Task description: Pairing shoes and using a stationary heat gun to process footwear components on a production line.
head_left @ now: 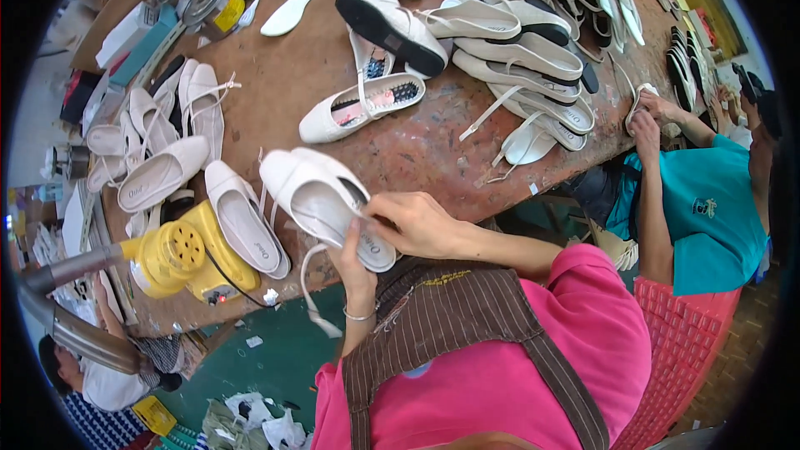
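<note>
I see both hands, left hand (357, 262) and right hand (414, 223), pinching a white shoe (321, 200) at the tabletop (417, 150) edge, frame centre; a yellow blower (179, 258) crowds lower left.

Just left of the fingers (379, 215) a shoe (247, 218) lies on the counter (417, 150), a heat blower (179, 257) farther left, shoe piles (533, 50) beyond, a co-worker (708, 208) to the right.

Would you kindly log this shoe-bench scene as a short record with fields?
Surface: worn brown wooden workbench
Left hand: grips white leather flat shoe from below
Right hand: pinches the shoe's heel end
Left of it: yellow plastic hot-air blower
Far side: pile of white strapped flats
Right: co-worker in teal shirt
</note>
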`<state>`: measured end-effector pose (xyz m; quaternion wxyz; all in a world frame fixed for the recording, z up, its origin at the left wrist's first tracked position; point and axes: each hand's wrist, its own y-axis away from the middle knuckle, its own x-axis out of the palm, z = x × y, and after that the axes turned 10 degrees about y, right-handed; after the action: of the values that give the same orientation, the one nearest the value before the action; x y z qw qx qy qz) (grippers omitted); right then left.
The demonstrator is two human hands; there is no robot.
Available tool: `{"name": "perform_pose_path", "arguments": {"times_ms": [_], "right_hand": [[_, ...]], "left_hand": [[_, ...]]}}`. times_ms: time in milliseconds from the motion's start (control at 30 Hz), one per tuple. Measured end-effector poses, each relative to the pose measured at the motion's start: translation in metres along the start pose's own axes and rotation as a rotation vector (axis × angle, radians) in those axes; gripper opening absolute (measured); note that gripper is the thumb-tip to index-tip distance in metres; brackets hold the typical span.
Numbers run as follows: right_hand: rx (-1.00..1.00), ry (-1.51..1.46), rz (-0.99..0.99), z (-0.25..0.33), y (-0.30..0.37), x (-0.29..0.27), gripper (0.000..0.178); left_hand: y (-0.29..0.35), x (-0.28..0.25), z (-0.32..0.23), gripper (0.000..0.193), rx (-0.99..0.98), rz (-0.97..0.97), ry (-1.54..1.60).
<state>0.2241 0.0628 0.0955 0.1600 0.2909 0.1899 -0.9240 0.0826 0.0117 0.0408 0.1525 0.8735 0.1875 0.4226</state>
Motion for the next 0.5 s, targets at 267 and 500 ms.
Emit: {"name": "perform_pose_path", "arguments": {"times_ms": [267, 500], "right_hand": [[0.190, 0.880, -0.548, -0.093, -0.083, -0.157, 0.018], [0.473, 1.232, -0.229, -0.172, -0.112, -0.173, 0.013]], "left_hand": [[-0.009, -0.021, -0.026, 0.044, 0.108, -0.140, -0.218], [-0.013, -0.028, -0.021, 0.047, -0.061, -0.092, -0.018]]}}
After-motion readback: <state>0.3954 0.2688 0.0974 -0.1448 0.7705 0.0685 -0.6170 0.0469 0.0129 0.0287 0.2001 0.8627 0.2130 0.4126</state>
